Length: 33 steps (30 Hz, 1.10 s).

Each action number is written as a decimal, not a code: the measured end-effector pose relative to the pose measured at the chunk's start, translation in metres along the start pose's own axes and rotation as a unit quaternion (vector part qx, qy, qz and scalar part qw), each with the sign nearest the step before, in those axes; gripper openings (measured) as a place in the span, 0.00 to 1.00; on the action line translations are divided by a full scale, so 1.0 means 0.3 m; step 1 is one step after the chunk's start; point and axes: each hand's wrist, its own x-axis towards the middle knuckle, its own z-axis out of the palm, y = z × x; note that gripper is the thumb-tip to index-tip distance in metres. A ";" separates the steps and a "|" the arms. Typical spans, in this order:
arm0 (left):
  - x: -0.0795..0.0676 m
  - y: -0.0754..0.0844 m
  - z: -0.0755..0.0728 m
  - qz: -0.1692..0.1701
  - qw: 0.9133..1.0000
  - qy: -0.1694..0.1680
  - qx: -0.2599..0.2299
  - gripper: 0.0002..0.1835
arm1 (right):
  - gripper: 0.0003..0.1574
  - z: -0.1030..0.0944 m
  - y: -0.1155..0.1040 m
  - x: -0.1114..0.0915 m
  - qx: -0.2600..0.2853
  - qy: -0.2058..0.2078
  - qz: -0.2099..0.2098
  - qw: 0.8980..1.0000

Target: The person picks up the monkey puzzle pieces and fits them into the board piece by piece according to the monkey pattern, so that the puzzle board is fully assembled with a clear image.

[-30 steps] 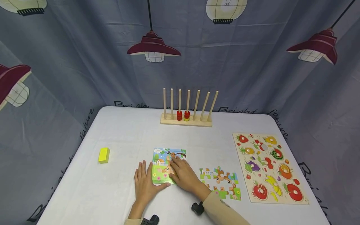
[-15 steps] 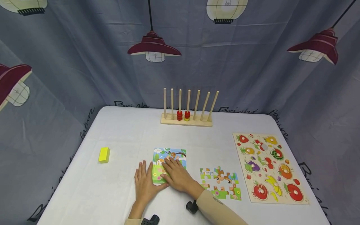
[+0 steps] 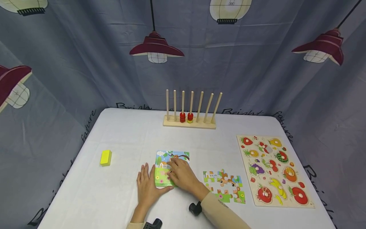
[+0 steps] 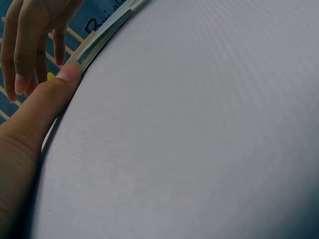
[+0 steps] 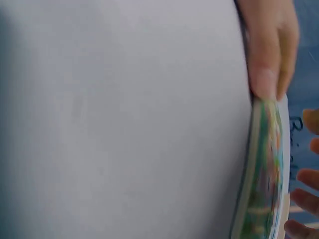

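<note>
A jigsaw puzzle board point(image 3: 162, 179) with a colourful animal picture lies at the middle front of the table. Beside its left edge, my left hand point(image 3: 148, 187) lies spread, index finger along the side and thumb by the front edge; in the right wrist view, that hand point(image 5: 267, 55) touches the board's corner. My right hand point(image 3: 185, 177) is over the board's right half, fingers bent downward and hiding part of the picture. In the left wrist view, its fingertips point(image 4: 21, 84) hang loosely with nothing seen between them. Loose puzzle pieces point(image 3: 238, 194) lie to the right.
A wooden peg rack point(image 3: 188, 125) with a few red and yellow rings stands at the back. The fruit knob puzzle point(image 3: 274, 171) lies at the right, and a yellow block point(image 3: 105, 158) sits at the left on the white table point(image 3: 125, 136).
My right hand first shifted left across the board, its fingers flat; now they are raised and more bent. The left hand has stayed in place at the board's edge.
</note>
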 end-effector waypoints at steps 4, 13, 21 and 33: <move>0.000 -0.001 0.002 0.003 1.000 0.001 -0.002 0.65 | 0.19 -0.026 0.032 -0.005 0.011 0.034 0.036 0.999; -0.001 0.000 0.001 0.001 1.000 0.009 -0.007 0.66 | 0.10 -0.127 0.151 -0.068 0.102 0.092 0.144 0.980; -0.001 0.000 0.003 -0.010 1.000 -0.008 -0.008 0.65 | 0.11 -0.248 0.266 -0.139 0.142 0.089 0.228 0.959; 0.001 0.000 -0.002 -0.016 1.000 -0.022 -0.006 0.66 | 0.16 -0.285 0.334 -0.247 0.123 -0.036 0.299 0.946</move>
